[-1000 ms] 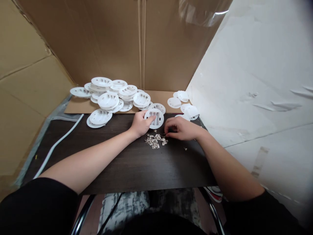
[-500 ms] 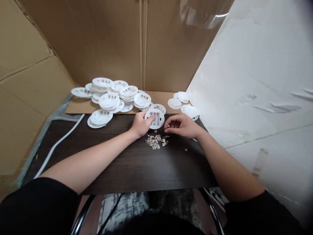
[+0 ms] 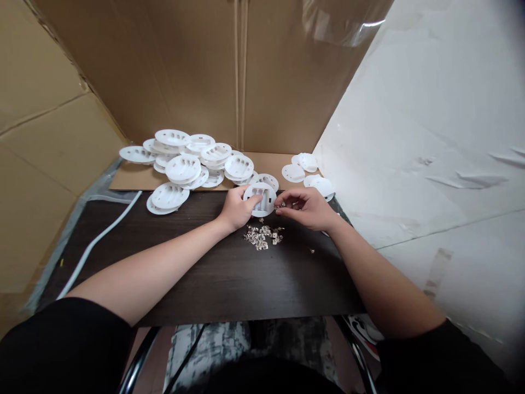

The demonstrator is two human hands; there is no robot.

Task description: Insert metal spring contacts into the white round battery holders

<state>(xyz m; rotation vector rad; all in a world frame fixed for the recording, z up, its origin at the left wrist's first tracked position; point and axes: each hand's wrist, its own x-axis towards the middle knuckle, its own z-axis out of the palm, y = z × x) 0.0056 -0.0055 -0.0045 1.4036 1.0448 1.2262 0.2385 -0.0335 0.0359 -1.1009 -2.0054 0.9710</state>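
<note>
Above the desk, my left hand (image 3: 238, 208) grips a round white plastic battery holder (image 3: 269, 207) by its left edge, thumb lying over the battery slots. Beside the disc's right edge is my right hand (image 3: 305, 209), with its fingers pinched on a small metal battery contact (image 3: 281, 205). How many contacts the curled fingers hold is hidden. Just below both hands lies a small heap of shiny metal contacts (image 3: 260, 238) on the dark desk. One stray contact (image 3: 312, 250) rests to the right of the heap.
Stacked white battery holders (image 3: 183, 169) cover the cardboard sheet (image 3: 127, 178) at the back left. More white discs (image 3: 292, 173) lie at the back right. A white cable (image 3: 94, 243) runs along the left side. Cardboard (image 3: 184, 71) walls the back; a white panel stands right.
My right hand has shifted slightly left, bringing its fingertips up to the battery holder's edge. The pinched contact shows more clearly. My left hand keeps its grip, nearly still.
</note>
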